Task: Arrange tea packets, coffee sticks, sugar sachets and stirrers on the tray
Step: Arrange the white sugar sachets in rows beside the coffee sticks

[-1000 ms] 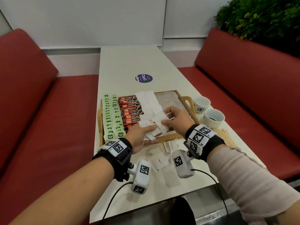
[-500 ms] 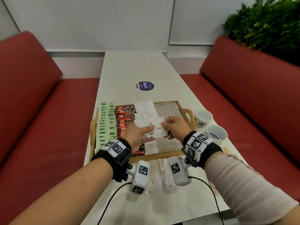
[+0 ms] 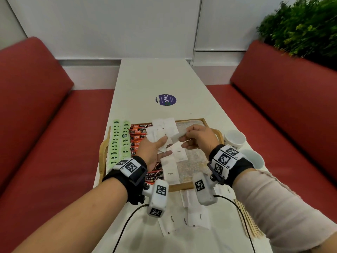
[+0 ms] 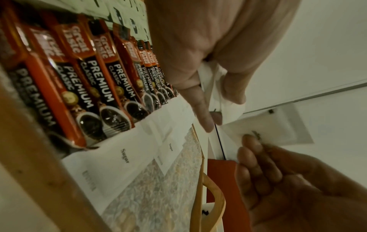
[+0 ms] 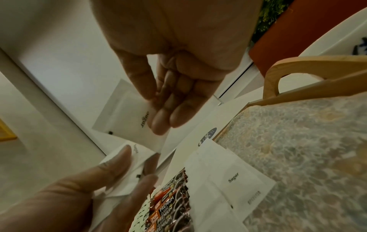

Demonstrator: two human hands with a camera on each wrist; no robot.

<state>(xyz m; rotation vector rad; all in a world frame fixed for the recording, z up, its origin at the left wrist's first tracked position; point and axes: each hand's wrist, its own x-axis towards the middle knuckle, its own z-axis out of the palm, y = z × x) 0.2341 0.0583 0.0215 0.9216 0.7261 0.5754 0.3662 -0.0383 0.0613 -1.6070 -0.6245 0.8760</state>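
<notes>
**A:** Red bench seats (image 3: pixel 45 110) flank your long white table (image 3: pixel 155 79), and the wooden tray with curved handles (image 3: pixel 102 156) sits at its near end. Where is the sachet you are working with?

**B:** You have 1 white paper sugar sachet (image 5: pixel 127 113) pinched in your right hand (image 3: pixel 197 136), thumb on 1 face and fingertips (image 5: pixel 160 124) on the other, held in the air above the tray's middle. Your left hand (image 3: pixel 152 150) is just left of it, thumb and fingers curled on a small fan of more white sachets (image 3: pixel 156 136).

**A:** So which hand is nearer the open spot?

**B:** The right one, I'd judge. The row of laid sugar sachets (image 3: pixel 170 172) runs from the far edge toward you, right beside the orange-and-black coffee sticks (image 3: pixel 139 136), with the pale green tea packets (image 3: pixel 120 141) in 2 columns at the far left. There is a gap in that white row directly under your hands.

**A:** How should the sachet lie?

**B:** The laid ones have their long axis running near-to-far. Yours is tilted, its long side roughly left-to-right, so it probably needs a turn before it goes down.

**A:** Anything left off the tray?

**B:** Loose sugar sachets on the table (image 3: pixel 198 218) near you, and thin wooden stirrers (image 3: pixel 249 221) at the near right edge, beside 2 white cups (image 3: pixel 235 138).
</notes>
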